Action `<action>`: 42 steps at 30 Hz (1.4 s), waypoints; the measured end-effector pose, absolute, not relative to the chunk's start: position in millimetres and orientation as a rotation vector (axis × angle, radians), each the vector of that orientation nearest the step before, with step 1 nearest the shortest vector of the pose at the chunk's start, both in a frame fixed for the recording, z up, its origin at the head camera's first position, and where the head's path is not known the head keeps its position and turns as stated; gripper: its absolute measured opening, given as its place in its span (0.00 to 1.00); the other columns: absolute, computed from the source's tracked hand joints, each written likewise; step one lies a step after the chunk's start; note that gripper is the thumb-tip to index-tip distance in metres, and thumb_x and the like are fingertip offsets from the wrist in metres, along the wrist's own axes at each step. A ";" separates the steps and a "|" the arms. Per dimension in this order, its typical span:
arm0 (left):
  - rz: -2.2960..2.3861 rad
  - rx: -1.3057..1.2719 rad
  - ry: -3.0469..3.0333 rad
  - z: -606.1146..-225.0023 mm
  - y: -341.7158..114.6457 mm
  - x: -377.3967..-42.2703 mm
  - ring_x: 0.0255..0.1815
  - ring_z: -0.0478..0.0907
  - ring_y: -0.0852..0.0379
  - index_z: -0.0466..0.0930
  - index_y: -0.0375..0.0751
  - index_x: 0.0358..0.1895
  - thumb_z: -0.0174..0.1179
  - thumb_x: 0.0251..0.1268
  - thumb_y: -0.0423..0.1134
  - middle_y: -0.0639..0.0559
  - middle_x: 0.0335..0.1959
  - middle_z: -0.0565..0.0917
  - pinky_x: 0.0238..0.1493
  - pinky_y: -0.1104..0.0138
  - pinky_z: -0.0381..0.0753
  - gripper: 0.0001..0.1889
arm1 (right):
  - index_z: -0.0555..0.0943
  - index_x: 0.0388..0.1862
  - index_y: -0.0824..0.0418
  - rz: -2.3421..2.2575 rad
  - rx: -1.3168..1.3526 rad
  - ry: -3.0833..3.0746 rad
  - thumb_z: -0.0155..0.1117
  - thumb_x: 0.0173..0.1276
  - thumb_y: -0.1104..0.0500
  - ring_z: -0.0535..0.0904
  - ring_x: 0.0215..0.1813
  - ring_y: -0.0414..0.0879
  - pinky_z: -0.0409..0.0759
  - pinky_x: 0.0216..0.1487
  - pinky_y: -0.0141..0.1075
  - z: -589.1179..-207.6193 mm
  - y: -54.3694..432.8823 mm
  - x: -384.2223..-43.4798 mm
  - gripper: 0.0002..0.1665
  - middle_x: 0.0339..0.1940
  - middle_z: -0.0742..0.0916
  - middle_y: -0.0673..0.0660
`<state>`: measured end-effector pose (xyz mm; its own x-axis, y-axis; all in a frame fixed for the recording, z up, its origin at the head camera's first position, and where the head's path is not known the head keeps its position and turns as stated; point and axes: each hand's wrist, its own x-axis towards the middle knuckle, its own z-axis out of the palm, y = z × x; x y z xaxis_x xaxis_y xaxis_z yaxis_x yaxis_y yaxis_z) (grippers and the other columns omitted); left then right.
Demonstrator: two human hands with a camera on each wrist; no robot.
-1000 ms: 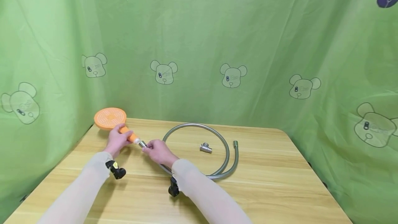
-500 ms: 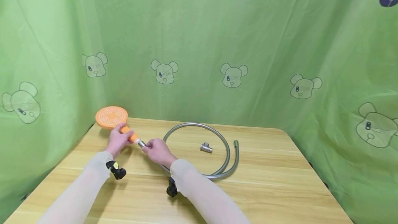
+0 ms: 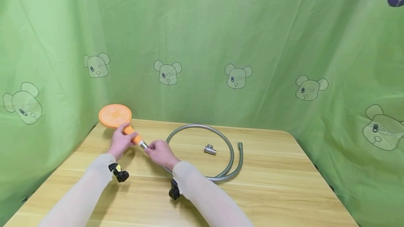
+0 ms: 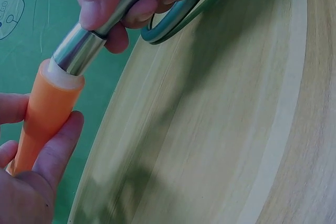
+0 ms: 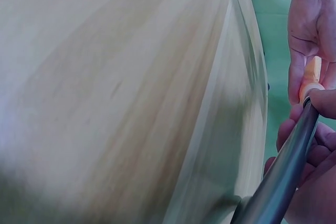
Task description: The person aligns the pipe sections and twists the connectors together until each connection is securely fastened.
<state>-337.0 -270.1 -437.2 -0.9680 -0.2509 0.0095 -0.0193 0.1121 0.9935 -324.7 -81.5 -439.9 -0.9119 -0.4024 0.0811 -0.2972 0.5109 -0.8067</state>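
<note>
An orange shower head with a round perforated face is tilted up at the table's back left. My left hand grips its handle, thumb on one side and fingers on the other. Against the white collar at the handle's end sits the metal end fitting of a grey shower hose. Just behind that fitting, my right hand pinches the hose between thumb and fingers. In the right wrist view the hose runs from the fingers toward the camera.
The hose loops across the wooden table, its other end fitting lying at the right. Inside the loop lies a small metal valve fitting. Green curtains stand behind and on both sides.
The shower head has risen slightly and shifted a little right, its face tilting more toward the head camera. Both hands keep their hold on handle and hose.
</note>
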 end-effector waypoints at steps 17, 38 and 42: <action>-1.842 0.282 -2.214 -440.0 -267.3 -336.7 0.52 0.78 0.42 0.52 0.40 0.80 0.61 0.68 0.30 0.27 0.70 0.64 0.41 0.71 0.87 0.40 | 0.86 0.28 0.54 -1.330 -0.587 2.715 0.70 0.66 0.52 0.71 0.22 0.38 0.70 0.23 0.30 -443.1 -81.7 -325.2 0.09 0.19 0.81 0.47; -1.847 0.316 -2.156 -441.5 -262.8 -330.7 0.55 0.77 0.43 0.50 0.42 0.80 0.61 0.70 0.32 0.28 0.72 0.64 0.41 0.74 0.86 0.40 | 0.87 0.34 0.64 -1.352 -0.525 2.612 0.66 0.70 0.55 0.68 0.20 0.39 0.65 0.19 0.30 -438.8 -85.0 -325.0 0.13 0.17 0.77 0.48; -1.850 0.320 -2.151 -442.5 -260.7 -330.6 0.52 0.78 0.46 0.51 0.41 0.80 0.61 0.70 0.32 0.28 0.71 0.64 0.40 0.74 0.86 0.40 | 0.87 0.33 0.62 -1.300 -0.521 2.637 0.67 0.69 0.53 0.68 0.21 0.39 0.66 0.20 0.29 -440.8 -85.1 -326.7 0.13 0.18 0.77 0.48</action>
<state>-330.6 -260.7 -442.5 -0.9346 -0.3487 0.0703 0.0174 0.1525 0.9882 -326.7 -85.1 -440.8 -0.9274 -0.3737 0.0142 -0.2388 0.5625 -0.7916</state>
